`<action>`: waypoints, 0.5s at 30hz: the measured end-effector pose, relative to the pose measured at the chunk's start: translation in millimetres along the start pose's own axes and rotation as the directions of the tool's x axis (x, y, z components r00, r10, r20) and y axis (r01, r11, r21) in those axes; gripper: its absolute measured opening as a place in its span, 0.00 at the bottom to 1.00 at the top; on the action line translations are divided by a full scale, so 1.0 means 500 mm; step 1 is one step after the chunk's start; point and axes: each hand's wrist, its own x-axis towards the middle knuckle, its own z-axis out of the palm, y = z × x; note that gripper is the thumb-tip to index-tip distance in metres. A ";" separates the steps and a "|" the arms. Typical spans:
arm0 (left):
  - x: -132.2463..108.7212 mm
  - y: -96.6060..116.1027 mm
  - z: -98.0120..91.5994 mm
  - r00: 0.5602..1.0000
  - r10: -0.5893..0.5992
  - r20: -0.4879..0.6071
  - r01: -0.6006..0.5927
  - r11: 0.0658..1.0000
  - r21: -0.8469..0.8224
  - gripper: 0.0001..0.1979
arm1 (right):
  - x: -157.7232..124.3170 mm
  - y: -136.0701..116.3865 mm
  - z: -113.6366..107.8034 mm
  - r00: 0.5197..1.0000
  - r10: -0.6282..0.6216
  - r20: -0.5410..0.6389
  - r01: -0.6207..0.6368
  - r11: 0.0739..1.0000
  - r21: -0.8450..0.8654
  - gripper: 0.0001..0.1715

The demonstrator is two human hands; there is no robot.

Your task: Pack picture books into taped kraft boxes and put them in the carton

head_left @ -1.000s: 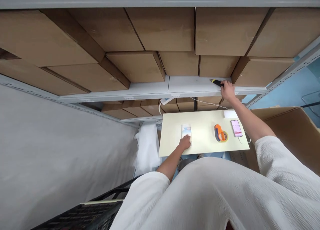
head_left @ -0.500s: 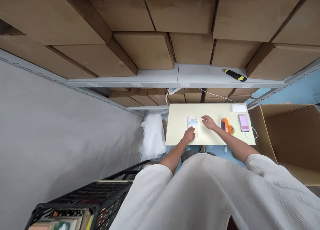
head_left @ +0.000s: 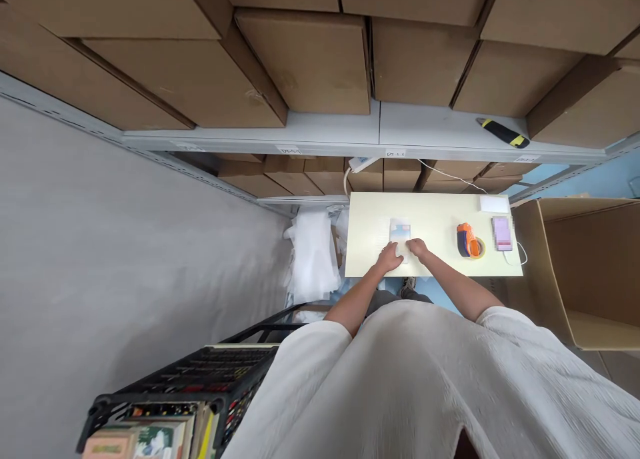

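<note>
Grey wall [head_left: 65, 246] fills the far left of your view. Next to it, low down, stands a black plastic crate [head_left: 135, 398] with books [head_left: 157, 439] packed inside it. Moving right, white translucent sheets [head_left: 314, 256] hang or lie in a heap just left of the pale yellow table [head_left: 364, 262]. Above, brown cartons [head_left: 305, 62] line the grey shelf [head_left: 420, 122] across most of the width, and a white power strip [head_left: 363, 164] shows beneath its edge.

Your left hand [head_left: 391, 258] rests at the lower left of the pale blue-and-white packet [head_left: 400, 228], its thumb reaching over the lower part. That packet lies flat on the left half of the table, between your two hands. Your right hand [head_left: 417, 248] meets its right side with the fingers bent inward. You have both hands in contact with it, but whether either one truly grasps it or merely presses it down, I cannot tell.

Farther right on the tabletop sits an orange-and-blue tape dispenser [head_left: 466, 240], well apart from your hands. Above it on the shelf lies a black-and-yellow utility knife [head_left: 504, 132]. Near the table's right edge are a white block [head_left: 494, 204] and, just below it, a phone [head_left: 501, 232]. Beyond the table stands a large open cardboard box [head_left: 593, 259].
</note>
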 end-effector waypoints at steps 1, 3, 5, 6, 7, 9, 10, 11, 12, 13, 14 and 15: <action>-0.001 -0.002 -0.003 1.000 0.002 0.001 -0.002 0.999 -0.033 0.31 | -0.005 -0.006 0.006 1.000 0.021 -0.014 -0.021 1.000 0.004 0.12; -0.004 -0.006 -0.014 1.000 -0.006 -0.025 0.003 0.994 -0.107 0.25 | -0.018 -0.023 0.022 0.999 0.038 -0.033 -0.037 0.999 0.025 0.11; -0.007 -0.012 -0.032 0.993 -0.034 -0.111 0.013 0.983 -0.182 0.19 | -0.032 -0.041 0.041 0.999 0.050 -0.022 -0.047 0.994 0.095 0.10; -0.010 -0.017 -0.042 0.984 -0.055 -0.172 0.016 0.975 -0.221 0.18 | -0.039 -0.050 0.050 0.998 0.058 0.000 -0.057 0.988 0.147 0.09; -0.013 -0.023 -0.054 0.970 -0.080 -0.230 0.017 0.964 -0.264 0.18 | -0.046 -0.058 0.060 0.997 0.066 0.028 -0.070 0.978 0.199 0.09; -0.020 -0.036 -0.075 0.944 -0.129 -0.303 0.015 0.936 -0.352 0.18 | -0.056 -0.070 0.075 0.994 0.073 0.081 -0.092 0.960 0.264 0.12; -0.023 -0.043 -0.084 0.938 -0.147 -0.315 0.013 0.920 -0.391 0.18 | -0.059 -0.072 0.082 0.993 0.071 0.091 -0.093 0.961 0.260 0.13; -0.027 -0.051 -0.092 0.936 -0.158 -0.314 0.013 0.908 -0.419 0.19 | -0.061 -0.073 0.088 0.994 0.068 0.088 -0.087 0.967 0.237 0.14; -0.029 -0.059 -0.098 0.938 -0.163 -0.307 0.015 0.901 -0.433 0.19 | -0.061 -0.072 0.093 0.995 0.063 0.075 -0.077 0.977 0.198 0.15; -0.031 -0.066 -0.103 0.940 -0.166 -0.299 0.021 0.900 -0.435 0.20 | -0.060 -0.069 0.098 0.997 0.058 0.059 -0.066 0.986 0.150 0.16; -0.031 -0.073 -0.106 0.942 -0.167 -0.293 0.027 0.904 -0.427 0.22 | -0.058 -0.065 0.102 0.998 0.053 0.042 -0.057 0.993 0.104 0.16; -0.031 -0.080 -0.109 0.943 -0.168 -0.289 0.036 0.911 -0.412 0.24 | -0.056 -0.060 0.106 0.998 0.049 0.029 -0.051 0.997 0.065 0.16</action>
